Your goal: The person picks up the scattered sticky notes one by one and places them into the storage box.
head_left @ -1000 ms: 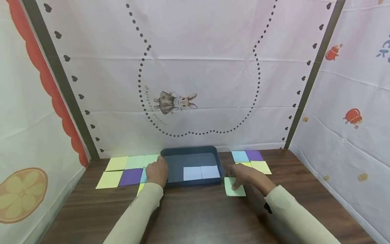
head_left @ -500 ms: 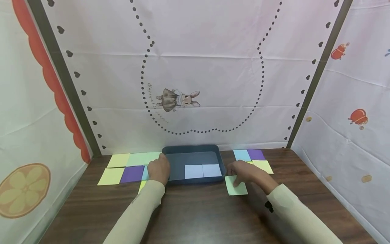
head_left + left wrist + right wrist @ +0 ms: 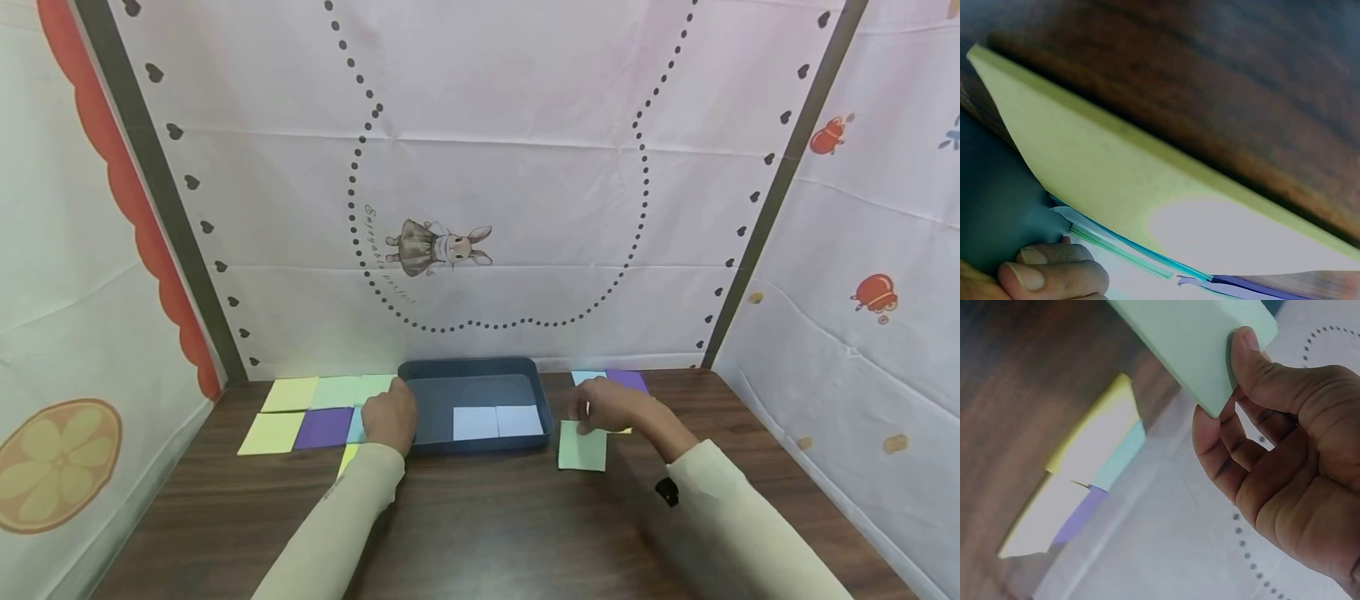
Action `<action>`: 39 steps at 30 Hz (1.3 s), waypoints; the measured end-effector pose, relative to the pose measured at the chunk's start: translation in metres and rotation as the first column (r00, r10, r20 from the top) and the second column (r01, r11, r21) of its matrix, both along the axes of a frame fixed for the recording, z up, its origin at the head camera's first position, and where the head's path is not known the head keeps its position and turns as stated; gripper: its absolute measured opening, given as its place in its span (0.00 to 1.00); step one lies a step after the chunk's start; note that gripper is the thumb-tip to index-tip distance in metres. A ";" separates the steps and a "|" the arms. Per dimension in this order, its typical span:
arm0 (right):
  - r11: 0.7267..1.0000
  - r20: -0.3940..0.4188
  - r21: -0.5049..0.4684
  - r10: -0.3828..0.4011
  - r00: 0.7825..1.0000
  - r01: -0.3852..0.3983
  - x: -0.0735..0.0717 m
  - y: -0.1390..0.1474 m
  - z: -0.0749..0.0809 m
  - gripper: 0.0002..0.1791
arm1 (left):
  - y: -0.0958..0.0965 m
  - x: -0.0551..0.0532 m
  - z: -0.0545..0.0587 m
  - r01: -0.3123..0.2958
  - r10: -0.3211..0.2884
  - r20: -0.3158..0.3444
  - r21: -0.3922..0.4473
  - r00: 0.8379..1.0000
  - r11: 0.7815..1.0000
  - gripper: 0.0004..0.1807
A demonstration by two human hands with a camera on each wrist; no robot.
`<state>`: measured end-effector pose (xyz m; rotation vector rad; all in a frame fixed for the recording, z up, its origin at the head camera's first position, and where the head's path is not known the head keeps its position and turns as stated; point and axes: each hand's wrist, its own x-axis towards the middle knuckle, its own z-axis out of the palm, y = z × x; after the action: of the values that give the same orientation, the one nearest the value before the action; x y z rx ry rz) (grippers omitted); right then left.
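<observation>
My right hand (image 3: 615,406) pinches a light green sticky note pad (image 3: 582,450) between thumb and fingers, just right of the dark blue tray (image 3: 480,389). The right wrist view shows the green pad (image 3: 1204,350) raised above the table, thumb on one face and fingers behind. At the tray's left rim, my left hand (image 3: 388,417) holds the edge with curled fingers. Two pale, whitish-blue pads (image 3: 476,423) lie side by side in the tray's front right part. In the left wrist view a yellow pad (image 3: 1097,156) looms near the curled fingers (image 3: 1060,275).
Left of the tray, several pads lie in rows, among them a purple pad (image 3: 324,427) and a yellow one (image 3: 272,433). Right of it lie blue, purple (image 3: 627,380) and yellow pads, partly hidden by my right hand. A printed cloth wall (image 3: 525,208) stands behind the wooden table.
My right hand has lifted the green pad off the table and moved slightly up and to the right. The left hand stays at the tray's rim.
</observation>
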<state>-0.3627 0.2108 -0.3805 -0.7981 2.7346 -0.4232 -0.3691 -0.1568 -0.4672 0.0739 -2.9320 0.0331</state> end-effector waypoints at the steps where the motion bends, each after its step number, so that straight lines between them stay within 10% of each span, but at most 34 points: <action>1: 1.000 -0.002 0.002 0.002 1.000 -0.002 0.000 0.000 0.004 0.09 | 0.000 0.000 0.000 0.000 0.000 0.007 0.000 1.000 1.000 0.08; 14: 0.999 -0.031 0.031 -0.024 0.999 0.025 -0.009 -0.004 0.033 0.09 | -0.002 -0.006 -0.006 0.000 0.000 0.013 0.006 1.000 1.000 0.08; 24: 0.996 -0.211 0.045 -0.070 0.975 0.081 -0.011 -0.025 0.048 0.10 | -0.014 -0.036 -0.046 0.008 -0.008 -0.070 0.007 0.997 1.000 0.10; 31: 0.986 -0.235 0.081 -0.125 0.964 0.148 -0.012 -0.036 0.054 0.08 | -0.001 -0.002 -0.004 0.006 -0.006 -0.001 0.040 1.000 0.999 0.08; 39: 0.985 -0.368 0.021 -0.154 0.917 0.173 -0.016 -0.050 0.046 0.07 | -0.001 0.001 0.001 -0.002 0.001 0.021 0.049 1.000 0.999 0.09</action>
<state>-0.3783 0.1606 -0.3342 -0.6950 3.1605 -0.2514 -0.3682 -0.1583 -0.4663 0.0838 -2.9542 -0.0375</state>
